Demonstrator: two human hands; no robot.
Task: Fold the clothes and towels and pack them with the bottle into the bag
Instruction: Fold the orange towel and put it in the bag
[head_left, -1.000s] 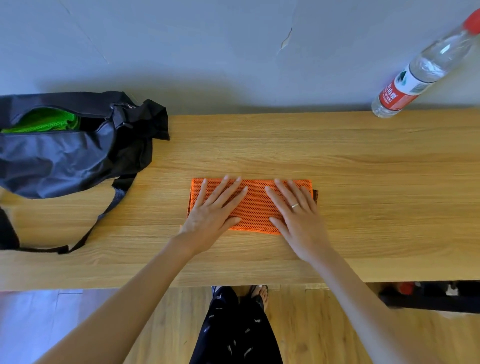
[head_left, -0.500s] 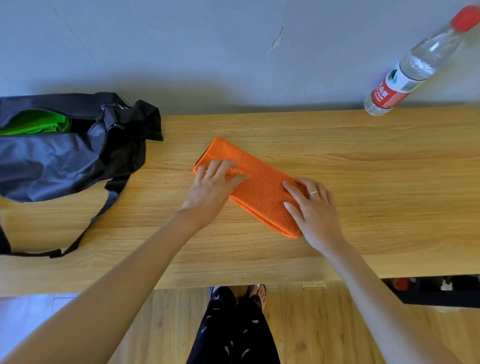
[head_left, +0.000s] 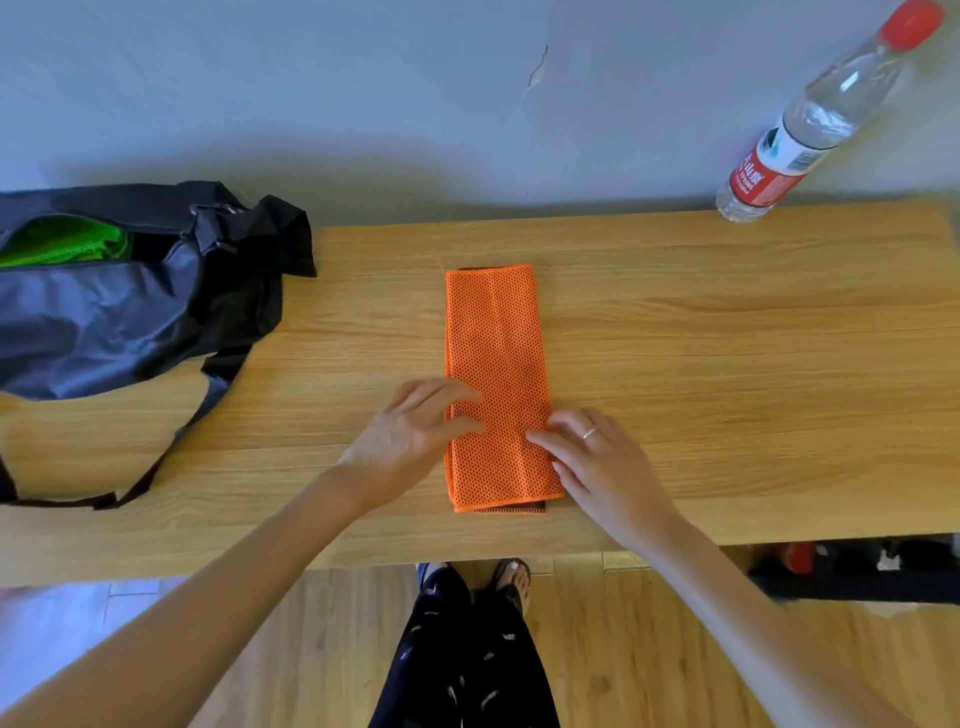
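The folded towel lies in the middle of the table, its long side running from the near edge toward the wall; the left hand rests on its left edge and the right hand on its right edge, both near the close end; the bag sits at the table's left end with a mesh cloth inside; the bottle stands at the far right corner by the wall.

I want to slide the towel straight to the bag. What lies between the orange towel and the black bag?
Only bare table between orange towel and black bag, in the head view.
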